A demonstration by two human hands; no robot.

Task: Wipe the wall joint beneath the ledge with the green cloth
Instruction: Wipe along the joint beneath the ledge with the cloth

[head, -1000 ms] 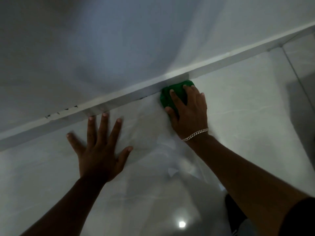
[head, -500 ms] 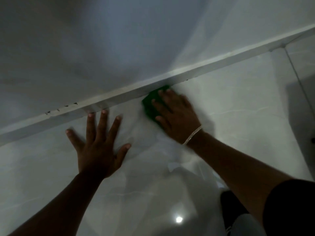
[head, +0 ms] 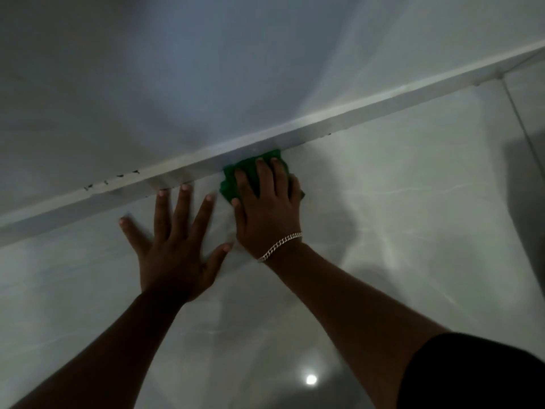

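A white ledge [head: 354, 119] runs diagonally across the glossy tiled wall [head: 398, 202], rising from lower left to upper right. The green cloth [head: 236, 180] is bunched against the joint just under the ledge. My right hand [head: 267, 202], with a silver chain bracelet on the wrist, lies flat over the cloth and presses it to the wall; most of the cloth is hidden under it. My left hand [head: 174, 249] rests flat on the tile with fingers spread, its fingertips touching the ledge's underside just left of the cloth.
Small dark specks [head: 118, 180] mark the ledge's upper edge at the left, and a few more [head: 326, 134] sit along the joint to the right of the cloth. A vertical tile seam [head: 519, 119] runs down at the far right. A light glare [head: 311, 379] reflects low on the tile.
My right hand has slid the cloth leftward along the joint, from well right of my left hand to right beside it. My left hand has stayed flat on the wall.
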